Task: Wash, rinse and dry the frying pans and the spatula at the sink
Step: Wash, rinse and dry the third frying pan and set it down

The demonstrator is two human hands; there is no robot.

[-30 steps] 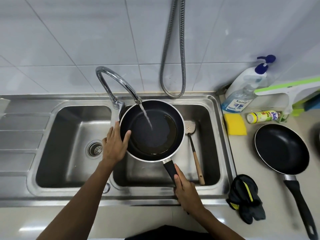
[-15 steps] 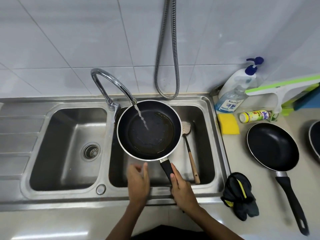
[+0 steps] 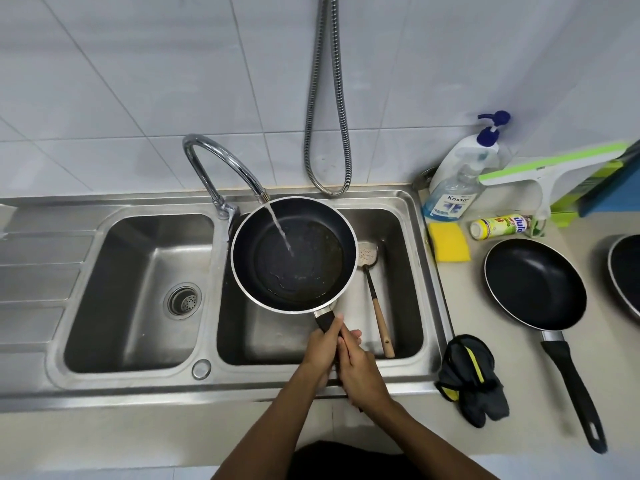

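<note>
Frying pan (image 3: pixel 294 254), held level over the right basin of the double sink (image 3: pixel 138 379), beneath the tap (image 3: pixel 221 168); a thin stream of water (image 3: pixel 280 233) falls onto its dark inner surface, where a shallow pool collects. Both hands close around the black pan handle (image 3: pixel 325 320), which they largely hide: left hand (image 3: pixel 320 348) on its left side, right hand (image 3: pixel 360 368) on its right. Spatula (image 3: pixel 375 296) lies in the right basin just right of the pan, blade far, wooden handle near. Second frying pan (image 3: pixel 535 284) rests on the counter (image 3: pixel 415 434) to the right; a third pan (image 3: pixel 627 271) is cut off by the right edge. Yellow sponge (image 3: pixel 449 242), soap bottle (image 3: pixel 453 188) and dark cloth (image 3: pixel 472 379) flank the sink.
</note>
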